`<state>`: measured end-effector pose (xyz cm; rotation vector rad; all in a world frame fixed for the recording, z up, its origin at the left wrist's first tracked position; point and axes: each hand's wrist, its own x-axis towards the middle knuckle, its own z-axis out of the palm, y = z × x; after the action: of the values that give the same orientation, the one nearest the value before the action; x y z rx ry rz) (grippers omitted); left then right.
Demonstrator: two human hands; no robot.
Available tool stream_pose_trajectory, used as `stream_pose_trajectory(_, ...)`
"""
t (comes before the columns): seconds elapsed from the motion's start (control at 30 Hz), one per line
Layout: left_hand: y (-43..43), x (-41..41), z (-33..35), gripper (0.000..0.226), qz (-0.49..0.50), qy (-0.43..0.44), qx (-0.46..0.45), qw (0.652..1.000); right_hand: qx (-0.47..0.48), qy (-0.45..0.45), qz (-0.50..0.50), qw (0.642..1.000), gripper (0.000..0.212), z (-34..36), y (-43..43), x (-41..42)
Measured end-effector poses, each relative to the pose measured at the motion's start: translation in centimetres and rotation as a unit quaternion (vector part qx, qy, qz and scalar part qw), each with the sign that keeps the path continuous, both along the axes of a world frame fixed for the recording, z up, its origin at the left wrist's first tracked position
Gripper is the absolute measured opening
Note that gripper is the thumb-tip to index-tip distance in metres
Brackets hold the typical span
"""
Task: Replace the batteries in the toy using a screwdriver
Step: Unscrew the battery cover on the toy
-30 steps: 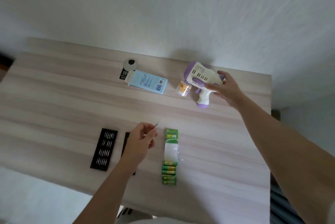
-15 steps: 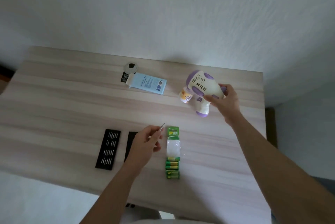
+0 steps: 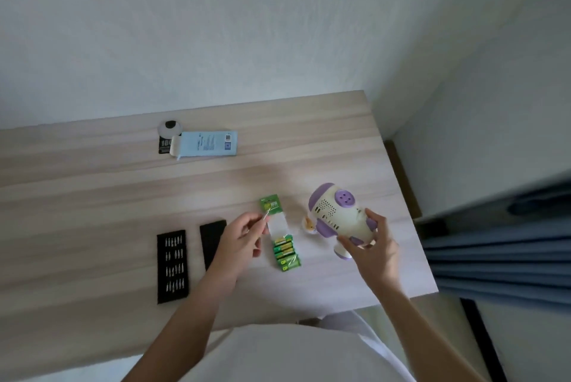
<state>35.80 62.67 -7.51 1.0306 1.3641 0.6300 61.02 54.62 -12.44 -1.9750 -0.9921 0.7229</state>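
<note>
my right grip (image 3: 374, 253) wraps the rear of the white and purple toy (image 3: 335, 215), fingers and thumb curled round its body, close to the right edge of the bench (image 3: 92, 196). past that edge, to the right of this grip, hangs folded blue cloth (image 3: 494, 245). the near edge runs just under both forearms. beyond both grips bare wood stretches to the wall edge, where a pale blue box (image 3: 210, 143) lies flat, well apart from either grip. my left grip (image 3: 244, 236) pinches a thin metal screwdriver (image 3: 266, 215) between thumb and fingertips, its tip poking up and right over the green card of the battery pack (image 3: 285, 253), which lies between my two grips.

the pack holds green cells in its nearer half; the farther part is clear wrap under the card. left of my left grip a black tray (image 3: 172, 265) holds rows of small bits, and a second black slab (image 3: 212, 236) lies beside it, partly hidden by my left wrist.

a small orange and white part at the toy's front is blurred. whether the toy's foot touches the bench i cannot tell. at the blue box's left end a black card (image 3: 163, 144) and a white round thing (image 3: 169, 128) are too small to read.
</note>
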Motion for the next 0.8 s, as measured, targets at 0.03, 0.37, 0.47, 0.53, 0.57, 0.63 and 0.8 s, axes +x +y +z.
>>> stream_pose_trajectory(0.03,-0.2,-0.1,0.0,0.015,-0.006,-0.001,0.005,1.000,-0.001,0.006,-0.014,1.000,0.076,-0.1,-0.6,-0.5)
stream_pose_trajectory(0.37,-1.6,-1.4,-0.9,0.012,-0.050,0.000,-0.012,0.999,0.028,-0.043,-0.014,0.999,0.080,-0.9,-2.9,-3.9)
stream_pose_trajectory(0.47,-1.7,-1.4,-1.0,0.012,-0.055,-0.005,-0.020,0.998,0.039,-0.070,0.012,0.997,0.082,-0.5,-2.9,-4.5)
stream_pose_trajectory(0.53,-1.7,-1.1,-0.8,0.012,-0.054,-0.013,-0.030,0.998,0.050,-0.073,0.017,0.996,0.080,-0.3,-3.0,-4.7)
stream_pose_trajectory(0.57,-1.7,-0.9,-0.8,0.012,-0.055,-0.015,-0.034,0.998,0.053,-0.070,0.015,0.996,0.079,-0.2,-3.0,-4.8)
stream_pose_trajectory(0.63,-1.6,-0.5,-0.7,0.012,-0.061,-0.017,-0.038,0.997,0.053,-0.064,0.008,0.997,0.079,0.1,-3.0,-4.8)
stream_pose_trajectory(0.8,-1.5,0.2,0.0,0.012,-0.068,-0.057,-0.065,0.994,0.038,-0.052,0.014,0.998,0.081,0.3,-3.1,-4.5)
